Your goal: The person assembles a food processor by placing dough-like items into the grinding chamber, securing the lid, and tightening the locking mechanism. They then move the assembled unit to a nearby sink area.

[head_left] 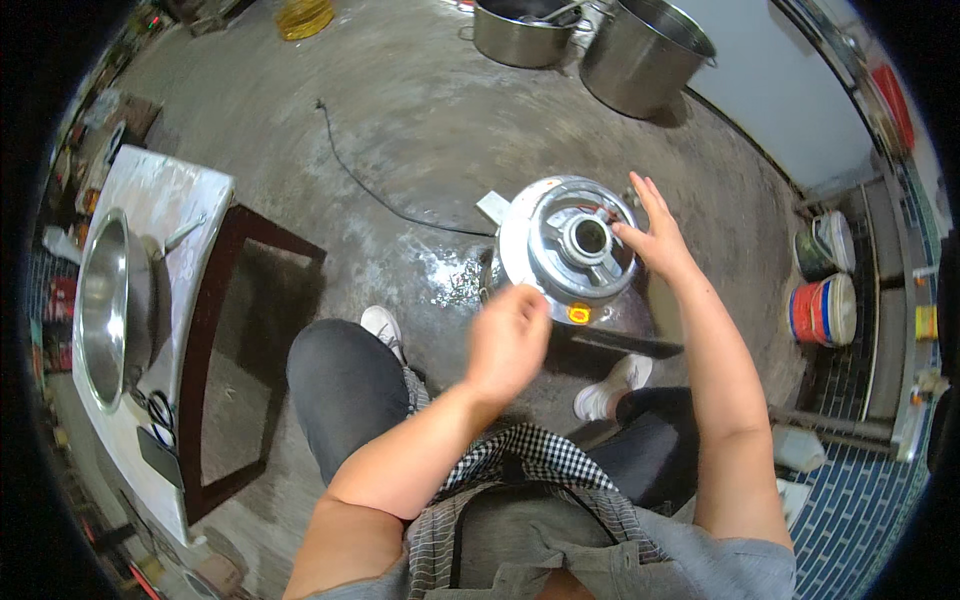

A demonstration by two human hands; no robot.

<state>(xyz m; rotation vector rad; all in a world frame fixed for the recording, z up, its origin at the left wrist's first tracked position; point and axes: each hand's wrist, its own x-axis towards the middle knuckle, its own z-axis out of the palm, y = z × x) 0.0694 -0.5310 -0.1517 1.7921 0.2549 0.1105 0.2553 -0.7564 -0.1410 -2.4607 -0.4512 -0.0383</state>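
Before me on the floor stands a round-topped metal machine, apparently a grinder (517,244), with a spoked metal ring (551,262) around a central hole on top. My right hand (660,236) is at the ring's right side, fingers spread and thumb by the rim; whether it touches is unclear. By the machine's near left edge is my left hand (510,341), blurred, with fingers curled; anything inside them is hidden. A yellow and red sticker (578,313) is on the machine's near side. Out to the left from it runs a black power cord (382,202).
At left, a table (180,180) bears a steel basin (105,300), scissors (160,412) and a dark phone-like slab (160,456). Two steel pots, one wide (517,41) and one tall (637,64), stand at the far side. Buckets (823,309) line the right.
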